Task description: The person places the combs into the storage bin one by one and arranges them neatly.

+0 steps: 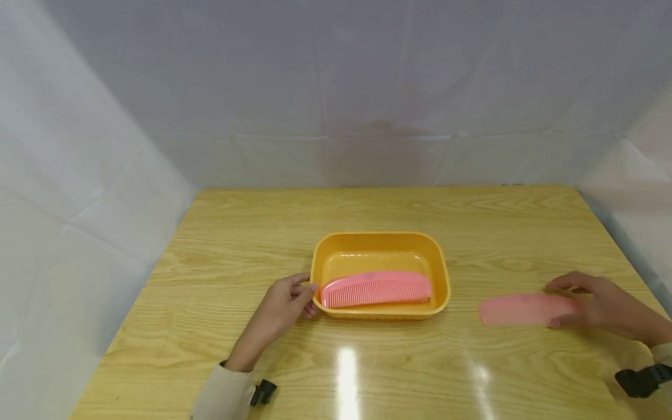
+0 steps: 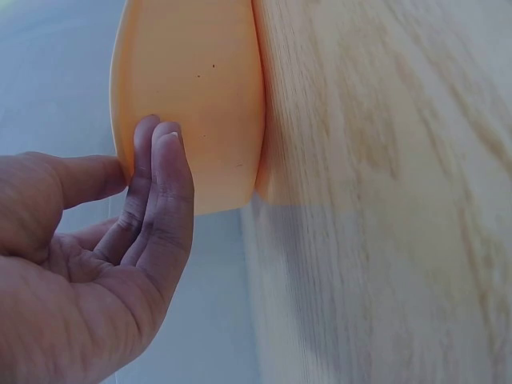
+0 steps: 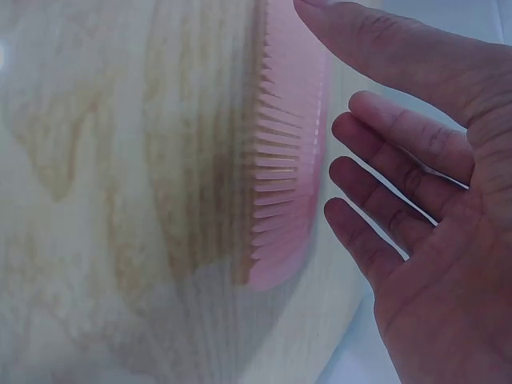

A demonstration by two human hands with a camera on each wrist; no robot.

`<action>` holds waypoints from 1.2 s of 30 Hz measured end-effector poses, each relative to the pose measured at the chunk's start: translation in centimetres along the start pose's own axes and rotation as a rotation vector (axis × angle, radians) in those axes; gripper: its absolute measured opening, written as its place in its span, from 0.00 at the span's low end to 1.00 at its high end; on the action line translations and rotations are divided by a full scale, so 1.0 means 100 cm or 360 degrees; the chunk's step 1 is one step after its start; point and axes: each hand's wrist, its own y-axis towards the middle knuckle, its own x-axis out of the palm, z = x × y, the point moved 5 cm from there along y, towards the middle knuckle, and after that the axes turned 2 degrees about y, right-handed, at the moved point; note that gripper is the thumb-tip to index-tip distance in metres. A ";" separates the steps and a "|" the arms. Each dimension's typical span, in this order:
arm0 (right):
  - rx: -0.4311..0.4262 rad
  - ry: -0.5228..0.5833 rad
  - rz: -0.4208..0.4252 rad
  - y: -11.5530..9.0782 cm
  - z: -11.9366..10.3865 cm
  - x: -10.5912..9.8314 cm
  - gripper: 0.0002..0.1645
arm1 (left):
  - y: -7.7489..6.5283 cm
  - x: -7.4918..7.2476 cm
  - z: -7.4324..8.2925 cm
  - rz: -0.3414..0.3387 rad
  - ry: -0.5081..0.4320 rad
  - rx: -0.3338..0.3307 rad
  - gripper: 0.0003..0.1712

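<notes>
A yellow plastic basin stands on the table with a pink comb lying inside along its near wall. My left hand holds the basin at its left end, thumb at the rim and fingers against the outside wall. To the right, a second pink comb is over the tabletop, blurred in the head view. Around its right end spreads my right hand, thumb at the near edge and index finger by the far edge. In the right wrist view the other fingers stand apart from this comb.
The wooden table has pale sheeting hanging behind it and at both sides. Dark bands with small black devices are worn on both wrists.
</notes>
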 end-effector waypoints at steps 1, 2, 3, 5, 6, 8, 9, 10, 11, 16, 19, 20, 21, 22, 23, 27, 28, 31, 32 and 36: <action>-0.0017 0.0019 0.0020 -0.001 0.001 0.000 0.32 | 0.000 0.000 0.000 -0.0004 0.0000 0.0003 0.25; -0.0014 0.0035 0.0011 -0.001 0.002 0.001 0.32 | 0.000 0.000 0.000 -0.0008 0.0001 0.0006 0.25; -0.0025 0.0055 0.0014 -0.002 0.002 0.002 0.32 | 0.000 0.000 0.000 -0.0009 0.0001 0.0007 0.25; -0.0065 0.0080 0.0043 -0.003 0.004 0.003 0.32 | 0.000 0.000 0.000 -0.0009 -0.0002 0.0008 0.25; -0.0088 0.0074 0.0058 -0.003 0.004 0.004 0.33 | 0.000 0.000 0.000 -0.0010 -0.0003 0.0011 0.25; -0.0115 0.0051 0.0064 -0.002 0.004 0.005 0.32 | 0.000 0.000 0.000 -0.0015 -0.0005 0.0013 0.26; -0.0152 0.0040 0.0085 -0.002 0.003 0.004 0.32 | 0.000 0.000 0.000 -0.0015 -0.0007 0.0014 0.26; -0.0187 0.0014 0.0103 -0.002 0.002 0.004 0.32 | -0.001 0.000 0.000 -0.0018 -0.0010 0.0017 0.26; -0.0223 -0.0011 0.0126 -0.001 0.001 0.005 0.31 | -0.001 0.000 0.000 -0.0019 -0.0011 0.0018 0.26; -0.0303 -0.0111 0.0194 0.000 -0.001 0.006 0.31 | -0.001 0.000 0.001 -0.0028 -0.0017 0.0018 0.26; -0.0265 -0.0125 0.0200 0.002 -0.001 0.007 0.30 | -0.001 0.000 0.001 -0.0024 -0.0015 0.0016 0.26; -0.0261 -0.0133 0.0210 0.002 -0.001 0.008 0.31 | -0.001 0.000 0.001 -0.0022 -0.0014 0.0014 0.26; -0.0260 -0.0143 0.0225 0.003 -0.001 0.008 0.31 | -0.001 0.000 0.001 -0.0020 -0.0013 0.0012 0.26; -0.0257 -0.0155 0.0233 0.003 -0.001 0.008 0.31 | -0.001 0.000 0.001 -0.0018 -0.0012 0.0011 0.26; -0.0262 -0.0163 0.0246 0.004 -0.001 0.008 0.31 | 0.000 0.000 0.001 -0.0017 -0.0012 0.0010 0.26; -0.0256 -0.0198 0.0261 0.005 -0.002 0.008 0.33 | 0.000 0.000 0.001 -0.0014 -0.0015 0.0002 0.26; -0.0246 -0.0197 0.0249 0.005 -0.002 0.008 0.33 | 0.000 0.000 0.000 -0.0014 -0.0015 0.0001 0.26; -0.0223 -0.0194 0.0207 0.006 -0.002 0.009 0.35 | 0.000 0.000 0.000 -0.0011 -0.0013 -0.0004 0.26; -0.0218 -0.0192 0.0195 0.006 -0.003 0.009 0.35 | 0.000 0.000 0.000 -0.0013 -0.0014 -0.0005 0.26; -0.0191 -0.0160 0.0155 0.006 -0.005 0.010 0.33 | -0.001 0.000 0.001 -0.0016 -0.0014 -0.0002 0.26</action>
